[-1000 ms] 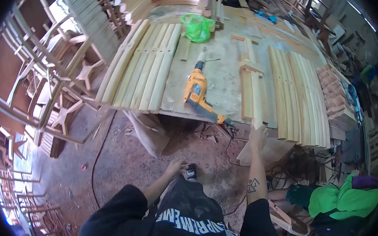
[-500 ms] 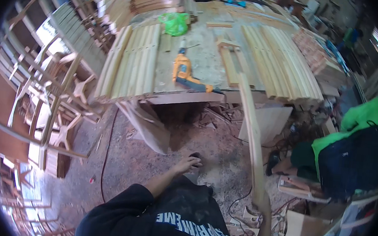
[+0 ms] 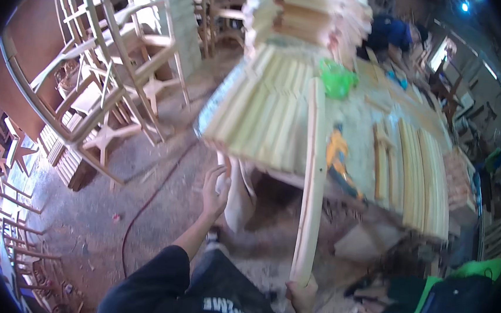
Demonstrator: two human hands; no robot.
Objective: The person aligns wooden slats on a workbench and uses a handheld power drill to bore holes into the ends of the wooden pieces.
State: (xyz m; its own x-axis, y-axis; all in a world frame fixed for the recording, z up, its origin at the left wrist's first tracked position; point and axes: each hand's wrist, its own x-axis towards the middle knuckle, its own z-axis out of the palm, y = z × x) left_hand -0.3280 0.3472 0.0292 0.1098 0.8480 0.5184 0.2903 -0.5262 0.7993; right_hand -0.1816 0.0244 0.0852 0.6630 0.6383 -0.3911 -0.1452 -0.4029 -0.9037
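Observation:
My right hand (image 3: 303,291) is wrapped round the lower end of a long pale wooden bar (image 3: 309,214). The bar stands nearly upright in front of me, and its upper end overlaps the workbench top in the view. A small dark hole shows partway along it. My left hand (image 3: 216,192) is raised with its fingers apart, holding nothing that I can see, just short of the bench's front edge. Beyond it, a row of similar wooden bars (image 3: 260,110) lies side by side on the workbench (image 3: 359,130). A yellow and black power tool (image 3: 338,157) lies right of the held bar.
A green plastic bag (image 3: 337,80) sits farther back, by a tall wood stack (image 3: 305,16). Another row of bars (image 3: 422,176) covers the bench's right side. Wooden chair frames (image 3: 123,58) crowd the left. A hose (image 3: 147,207) crosses the floor. Someone in dark clothing (image 3: 389,35) is behind the bench.
My view has swung left, toward the left row of bars. The held bar has moved from over the bench's right side to its left part. My left hand has lifted toward the bench edge.

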